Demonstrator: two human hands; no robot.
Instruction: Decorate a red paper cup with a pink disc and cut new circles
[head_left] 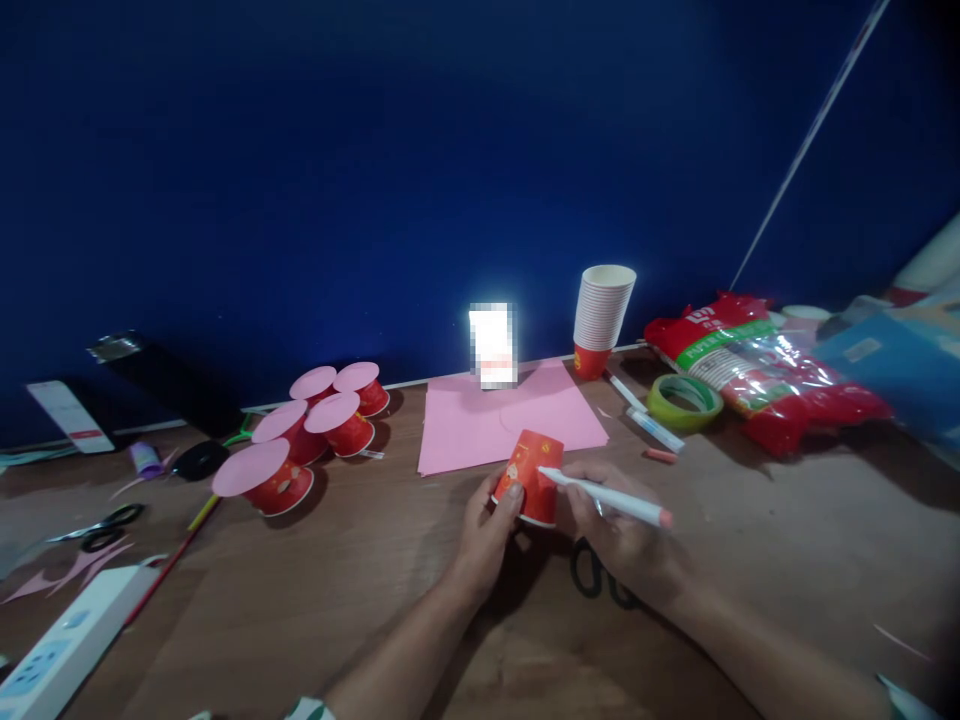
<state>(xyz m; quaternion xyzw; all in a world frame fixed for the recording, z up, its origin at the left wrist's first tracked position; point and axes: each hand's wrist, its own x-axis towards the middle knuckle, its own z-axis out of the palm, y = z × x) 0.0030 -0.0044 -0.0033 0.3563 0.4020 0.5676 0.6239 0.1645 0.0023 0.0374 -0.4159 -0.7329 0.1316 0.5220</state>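
Cup (546,450) and marker (630,503) are held over the tabletop (300,610), one to each side: the left hand (486,530) curls around the cup with its thumb laid along the wall, while the right hand (626,540) grips the marker like a pen, tip at the cup's face, though whether it touches cannot be told. The likeliest trouble is a skidding stroke, since the wall is curved and only the left hand steadies it. That wall, probably thin, could also dent if thumb or tip presses hard, and wet ink might smear should the thumb slide across it. The cup is red, with small yellow marks and a pale printed figure beside the thumb; it leans, its white-edged rim towards the person. Below the right hand lie dark loops (575,572), probably scissor handles, which a dropping wrist could knock. Farther out are pink sheets (465,430) just beyond the cup, a stack of cups (602,315) near their far right corner, and pink-topped cups (352,436) well to the left.
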